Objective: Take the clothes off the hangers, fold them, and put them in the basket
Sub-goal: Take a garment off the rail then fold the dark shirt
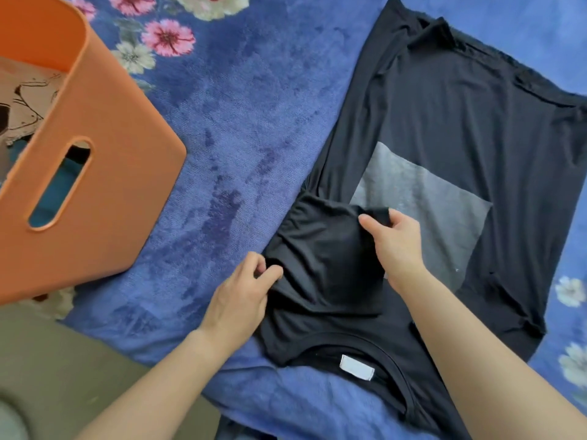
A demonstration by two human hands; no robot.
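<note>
A black T-shirt [444, 122] lies spread on the blue blanket, collar and white label toward me, a grey square panel in its middle. Its left sleeve is folded inward over the body. My left hand [241, 296] pinches the sleeve's outer fold near the shoulder. My right hand [394, 239] grips the sleeve's hem edge over the grey panel. The orange basket [104, 173] stands at the left, with folded clothes showing inside and through its handle slot. No hanger is in view.
The blue floral blanket [241, 131] covers the surface between the basket and the shirt. A strip of olive-grey floor [63, 369] shows at the lower left, past the blanket's edge.
</note>
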